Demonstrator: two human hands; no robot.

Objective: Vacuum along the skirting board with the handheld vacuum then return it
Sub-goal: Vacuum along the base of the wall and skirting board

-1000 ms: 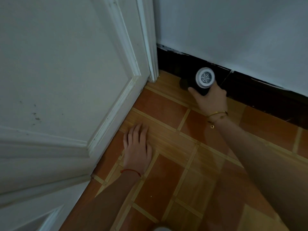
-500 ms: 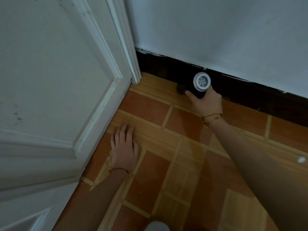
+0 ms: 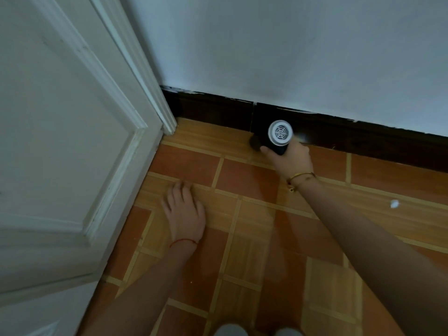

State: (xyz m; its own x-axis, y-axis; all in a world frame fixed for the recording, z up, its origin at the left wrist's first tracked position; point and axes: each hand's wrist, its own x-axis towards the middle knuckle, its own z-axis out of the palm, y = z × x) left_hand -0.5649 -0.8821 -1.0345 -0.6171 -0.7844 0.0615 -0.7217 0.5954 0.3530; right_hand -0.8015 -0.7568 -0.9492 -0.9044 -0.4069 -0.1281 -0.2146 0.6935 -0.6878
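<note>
My right hand (image 3: 291,157) grips the black handheld vacuum (image 3: 277,138), whose round white rear grille faces me. Its front end points at the dark skirting board (image 3: 363,137) at the foot of the pale wall, and the nozzle tip is hidden against the board. My left hand (image 3: 185,212) rests flat on the tiled floor, fingers spread, well short of the skirting board and near the door.
A white panelled door (image 3: 68,154) stands open on the left, its frame (image 3: 167,117) meeting the skirting board's left end. The floor (image 3: 254,238) has orange and wood-look tiles. A small white scrap (image 3: 394,203) lies on the floor at the right.
The vacuum and my right hand have moved to the right along the skirting board, away from the door frame. My left hand has stayed planted on the floor.
</note>
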